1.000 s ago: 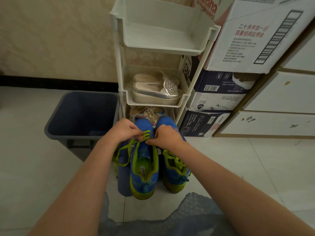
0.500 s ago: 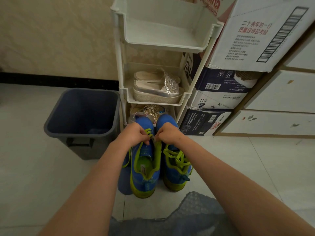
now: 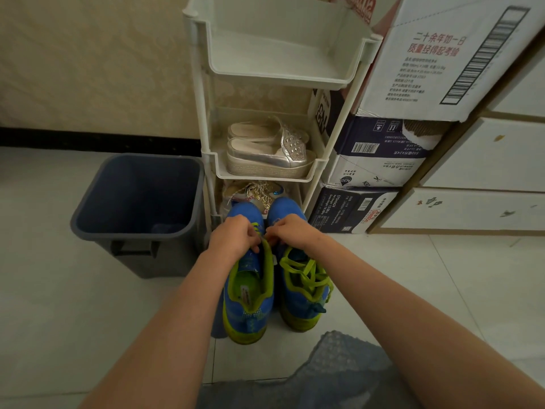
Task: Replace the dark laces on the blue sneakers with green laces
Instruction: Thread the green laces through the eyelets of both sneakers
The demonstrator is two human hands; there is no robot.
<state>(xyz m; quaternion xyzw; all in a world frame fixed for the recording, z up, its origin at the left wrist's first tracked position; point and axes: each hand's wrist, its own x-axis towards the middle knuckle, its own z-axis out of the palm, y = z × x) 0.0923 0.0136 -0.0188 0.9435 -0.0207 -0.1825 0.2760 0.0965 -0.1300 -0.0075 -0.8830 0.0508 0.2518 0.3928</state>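
left grip (image 3: 236,236): pinches bright green lace (image 3: 257,227)
right grip (image 3: 290,231): pinches same lace, just beside
left blue mesh sneaker (image 3: 247,302): on floor (image 3: 88,305) beneath both grips, toe far, heel near

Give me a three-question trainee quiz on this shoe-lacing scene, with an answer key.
1. True or false: the left hand and right hand both pinch the green lace over the left sneaker.
2. What stands to the left of the white rack? A) grey bin B) cardboard box C) stool
3. Fill in: the right sneaker is already ___ with a green lace.
Key: 1 true; 2 A; 3 laced.
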